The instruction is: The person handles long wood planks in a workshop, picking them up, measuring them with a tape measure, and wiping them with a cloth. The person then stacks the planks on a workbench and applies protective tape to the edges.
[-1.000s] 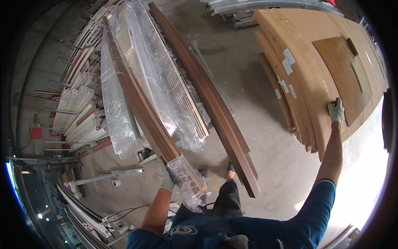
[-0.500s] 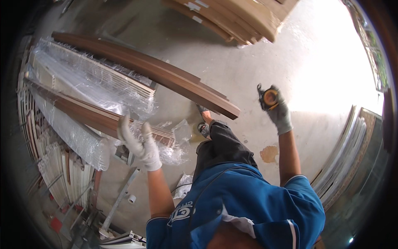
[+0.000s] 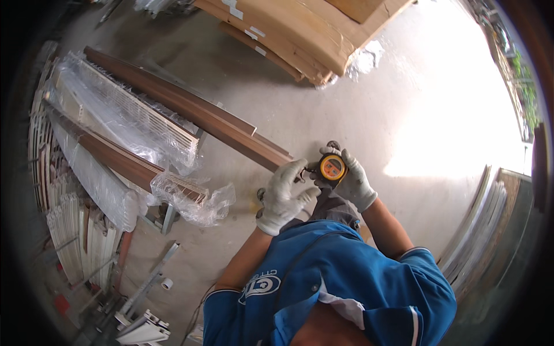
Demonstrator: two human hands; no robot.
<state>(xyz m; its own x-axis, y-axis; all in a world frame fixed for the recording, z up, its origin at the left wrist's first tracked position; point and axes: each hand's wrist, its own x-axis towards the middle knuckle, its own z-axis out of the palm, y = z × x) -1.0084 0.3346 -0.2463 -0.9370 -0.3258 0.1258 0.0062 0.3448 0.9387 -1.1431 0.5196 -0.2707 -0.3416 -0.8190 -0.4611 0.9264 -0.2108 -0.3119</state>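
Gripping the tape measure (image 3: 333,168), likely light, stiff and best held around its sides, the right hand (image 3: 355,185) holds it before the blue shirt (image 3: 329,254); the left hand (image 3: 283,199) curls alongside, grasp unclear.

We could not see the parts of the right hand (image 3: 359,189) that lay behind the tape measure (image 3: 333,168), whose face markings were too small for us to read. We could not tell whether the left hand (image 3: 281,199) touched the small dark piece (image 3: 300,175) beside it; that hand hid from us part of the brown lengths' (image 3: 190,112) near end and part of a shoe (image 3: 261,195). Crumpled plastic wrap (image 3: 214,211) blurred the tip of the brown bundle (image 3: 130,158). Towards the floor's (image 3: 306,115) far edge, the frame cut off the cardboard stack (image 3: 300,37). Towards its right edge, glare (image 3: 456,115) washed out detail, and we found the greenery (image 3: 528,92) blurred
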